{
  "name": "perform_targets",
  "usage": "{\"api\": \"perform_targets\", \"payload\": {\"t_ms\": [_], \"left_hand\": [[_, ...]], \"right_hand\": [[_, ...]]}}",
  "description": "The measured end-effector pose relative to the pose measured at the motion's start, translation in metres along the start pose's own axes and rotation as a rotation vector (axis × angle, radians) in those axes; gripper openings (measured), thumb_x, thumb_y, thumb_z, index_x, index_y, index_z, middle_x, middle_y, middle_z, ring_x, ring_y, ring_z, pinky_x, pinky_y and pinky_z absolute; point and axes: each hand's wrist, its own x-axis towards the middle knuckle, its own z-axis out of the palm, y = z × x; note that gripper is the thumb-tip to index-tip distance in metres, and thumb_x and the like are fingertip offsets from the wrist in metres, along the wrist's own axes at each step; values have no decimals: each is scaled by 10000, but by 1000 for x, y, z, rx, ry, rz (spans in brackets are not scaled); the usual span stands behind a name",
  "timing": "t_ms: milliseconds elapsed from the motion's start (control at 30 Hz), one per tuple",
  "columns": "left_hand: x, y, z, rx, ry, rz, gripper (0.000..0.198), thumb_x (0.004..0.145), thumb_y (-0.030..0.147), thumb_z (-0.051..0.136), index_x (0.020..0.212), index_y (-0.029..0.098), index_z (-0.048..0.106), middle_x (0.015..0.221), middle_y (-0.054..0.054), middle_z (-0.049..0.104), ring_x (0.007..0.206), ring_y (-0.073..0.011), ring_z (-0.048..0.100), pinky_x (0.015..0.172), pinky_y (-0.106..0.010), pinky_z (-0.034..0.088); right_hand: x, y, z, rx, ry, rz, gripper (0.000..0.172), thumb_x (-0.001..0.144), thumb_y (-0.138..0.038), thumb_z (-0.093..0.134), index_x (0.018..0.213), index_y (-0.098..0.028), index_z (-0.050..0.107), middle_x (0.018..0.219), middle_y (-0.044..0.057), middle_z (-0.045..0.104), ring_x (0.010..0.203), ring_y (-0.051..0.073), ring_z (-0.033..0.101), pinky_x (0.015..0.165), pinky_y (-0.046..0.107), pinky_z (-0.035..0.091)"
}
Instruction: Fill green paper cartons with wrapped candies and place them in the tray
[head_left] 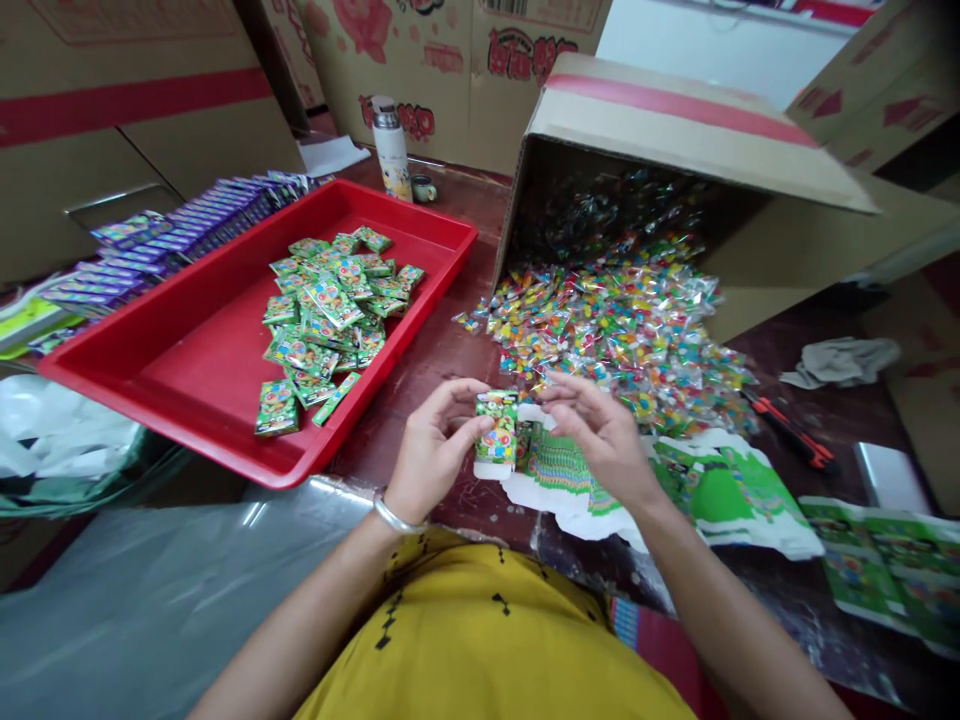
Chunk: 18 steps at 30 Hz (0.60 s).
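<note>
My left hand [442, 435] is closed around a small green printed candy box [495, 432], held upright with its white bottom flap sticking out. To the right of the box, my right hand [600, 435] hovers with its fingers curved and apart, and I see nothing held in them. Under and beside it lie flat green-and-white folded cartons [559, 460], overlapping in a row. Just beyond my right fingertips spreads a heap of clear packets of colourful candies [600, 330], spilling out of a cardboard box [675, 110] on its side.
A red tray [187, 370] at left holds filled green boxes [330, 300]. Behind it are stacked purple boxes [202, 225] and a flask [391, 150]. More flat cartons [742, 490], a red-and-black hand tool [795, 435] and a cloth [840, 360] lie at right.
</note>
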Motion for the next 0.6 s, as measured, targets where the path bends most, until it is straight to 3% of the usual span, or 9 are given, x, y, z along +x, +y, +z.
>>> {"api": "perform_targets", "payload": {"t_ms": [100, 167, 233, 333, 433, 500, 600], "left_hand": [[11, 6, -11, 3, 157, 32, 305, 738, 221, 770, 960, 178, 564, 926, -15, 641, 810, -132, 640, 723, -224, 522], [15, 5, -19, -16, 268, 29, 332, 712, 218, 786, 944, 180, 552, 904, -1, 621, 778, -113, 623, 683, -199, 512], [17, 1, -24, -76, 324, -22, 384, 719, 229, 777, 1033, 188, 558, 926, -5, 616, 699, -98, 604, 586, -187, 503], [15, -5, -26, -263, 292, -191, 512, 717, 224, 768, 1177, 196, 546, 978, -26, 624, 684, -110, 614, 535, -219, 539], [13, -11, -23, -475, 237, -347, 506, 688, 138, 765, 1160, 178, 585, 1055, -52, 652, 877, -160, 655, 733, -327, 610], [12, -15, -21, -585, 205, -421, 436, 684, 84, 742, 1098, 159, 627, 1083, -63, 675, 944, -175, 654, 851, -389, 593], [9, -24, -18, -654, 139, -489, 292, 688, 66, 717, 967, 133, 663, 986, -54, 706, 893, -170, 666, 895, -411, 567]], "right_hand": [[12, 12, -22, -176, 145, 30, 232, 933, -380, 563, 1077, -223, 657, 855, 39, 685, 751, 190, 643, 615, 297, 520], [23, 20, -33, -426, 136, 0, 166, 927, -336, 570, 962, -219, 682, 796, 26, 684, 710, 184, 637, 637, 298, 497], [35, 26, -37, -705, 57, -50, 127, 909, -277, 587, 930, -224, 701, 877, 38, 703, 763, 198, 648, 686, 307, 476], [53, 31, -28, -976, -149, -80, 173, 918, -224, 557, 966, -238, 722, 1040, 61, 703, 865, 222, 651, 714, 309, 450], [70, 34, -7, -967, -315, -95, 206, 934, -227, 545, 1062, -263, 703, 1097, 55, 700, 924, 221, 648, 741, 297, 441], [81, 39, 7, -923, -373, -106, 190, 892, -235, 619, 1067, -250, 693, 1074, 66, 704, 930, 230, 647, 746, 297, 433], [95, 50, 18, -890, -402, -103, 82, 783, -178, 730, 856, -210, 708, 914, 64, 710, 848, 222, 648, 695, 280, 412]]}}
